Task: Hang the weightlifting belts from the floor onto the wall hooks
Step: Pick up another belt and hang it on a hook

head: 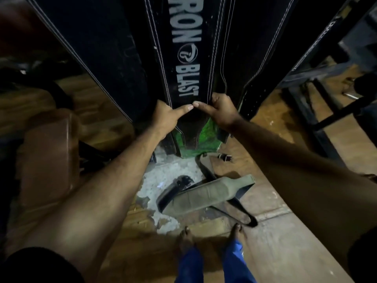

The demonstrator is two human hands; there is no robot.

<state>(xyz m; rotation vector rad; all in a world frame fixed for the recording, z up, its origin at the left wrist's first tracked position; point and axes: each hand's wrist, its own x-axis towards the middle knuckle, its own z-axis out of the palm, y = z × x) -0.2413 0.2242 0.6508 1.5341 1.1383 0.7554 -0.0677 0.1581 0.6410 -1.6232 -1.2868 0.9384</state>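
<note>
Worn wooden floor (281,242) spreads below; black belts (185,58) hang against the wall, a grey belt (204,198) waits underfoot. Left hand (165,117) and right hand (221,112) pinch the lettered belt's lower edges; steadying it straight should seat it.

hanging black belt (184,58), centre: grey block lettering running lengthwise reads "ron" (cut off at the frame's top edge), then a round logo, then "blast". faint lettering on the dark strap (326,35) at right is illegible.
</note>
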